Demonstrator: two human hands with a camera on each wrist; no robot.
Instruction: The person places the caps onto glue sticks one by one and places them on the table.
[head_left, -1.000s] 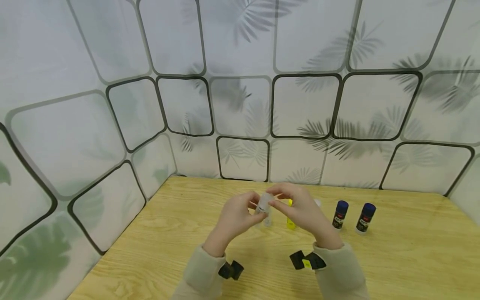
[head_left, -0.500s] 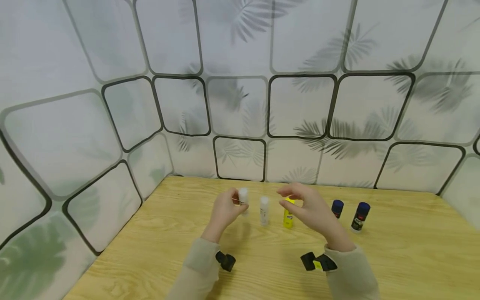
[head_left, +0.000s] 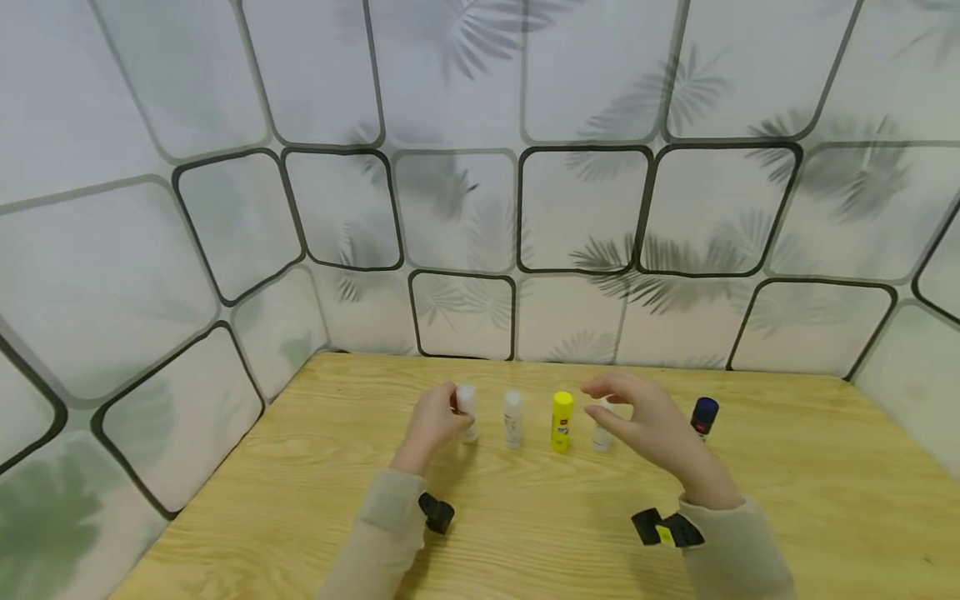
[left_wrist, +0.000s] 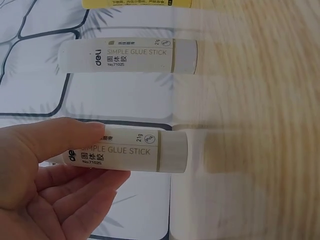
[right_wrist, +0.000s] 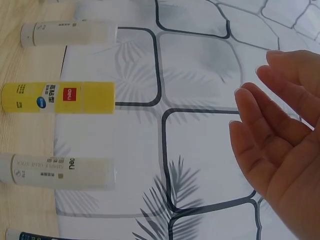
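Observation:
A white glue stick [left_wrist: 125, 150] stands upright at the left end of a row, and my left hand [head_left: 431, 423] pinches it between thumb and fingers. Its base is close to the tabletop [left_wrist: 260, 150]. To its right are another white glue stick [head_left: 513, 421] and a yellow glue stick [head_left: 561, 423]. My right hand [head_left: 648, 421] hovers with nothing in it, fingers and thumb apart. In the head view it partly covers a third white glue stick [right_wrist: 60, 171] farther along. In the right wrist view the fingers [right_wrist: 270, 130] are bent loosely.
A dark stick with a blue cap [head_left: 705, 410] rises behind my right wrist, its lower part hidden. At the bottom of the right wrist view a dark label [right_wrist: 30, 236] just shows. A patterned white curtain [head_left: 465, 208] borders the table's back and left sides.
A second ago both hands were together at a white glue stick. The left has since carried it leftward and down to the row's end, while the right has let go and moved right.

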